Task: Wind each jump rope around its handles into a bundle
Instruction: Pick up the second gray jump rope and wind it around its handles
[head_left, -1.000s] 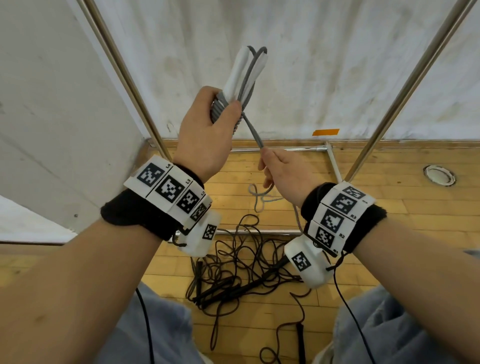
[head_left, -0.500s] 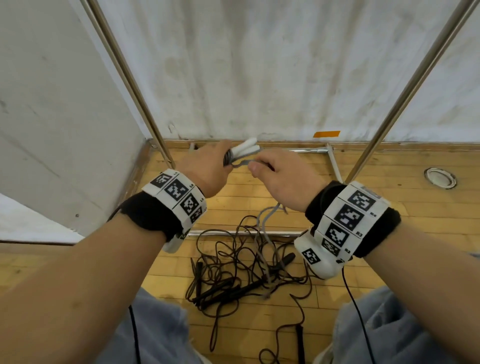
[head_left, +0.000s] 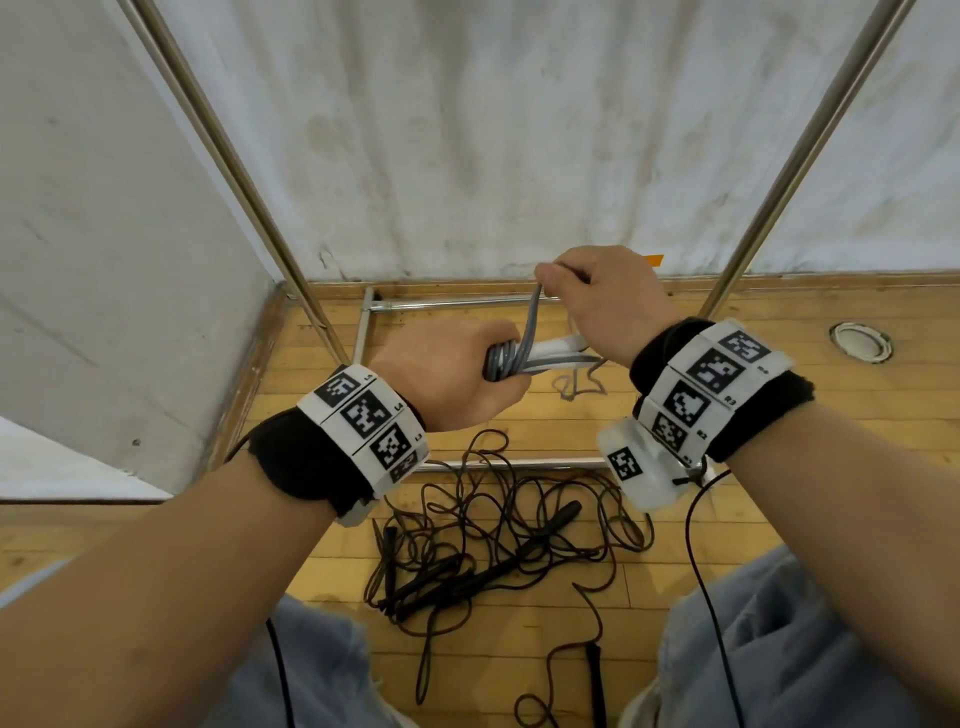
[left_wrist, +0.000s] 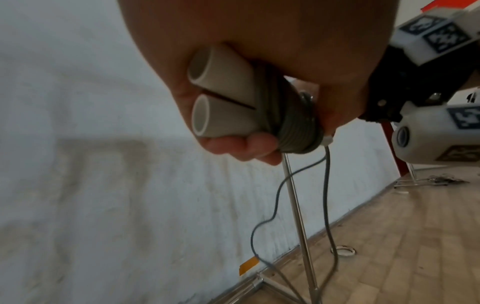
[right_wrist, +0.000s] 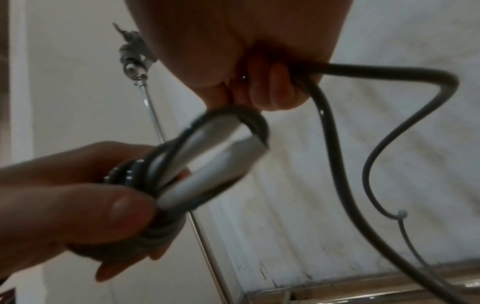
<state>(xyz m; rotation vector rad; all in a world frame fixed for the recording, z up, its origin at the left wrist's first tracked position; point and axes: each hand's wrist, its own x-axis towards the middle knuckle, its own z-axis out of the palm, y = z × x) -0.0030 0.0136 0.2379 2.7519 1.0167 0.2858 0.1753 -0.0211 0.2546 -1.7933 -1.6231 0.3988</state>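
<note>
My left hand (head_left: 457, 374) grips two white jump rope handles (left_wrist: 221, 96) held side by side, lying roughly level and pointing right. Several turns of grey rope (left_wrist: 296, 127) are wound around them near my fingers. My right hand (head_left: 602, 296) is above and to the right of the handles and pinches the grey rope (head_left: 532, 325), which runs taut down to the coil. The loose remainder of the rope (right_wrist: 337, 144) hangs from my right hand (right_wrist: 259, 90) down to the floor. In the right wrist view the handles (right_wrist: 207, 164) are blurred.
Tangled black jump ropes with black handles (head_left: 498, 551) lie on the wooden floor between my knees. A metal frame with slanted poles (head_left: 234, 171) and floor bars (head_left: 467, 304) stands around the area against a white wall. A round floor socket (head_left: 860, 340) is at the right.
The handles came down from upright in front of the wall to level at floor-edge height. My right hand went from below them to above them, carrying the rope round.
</note>
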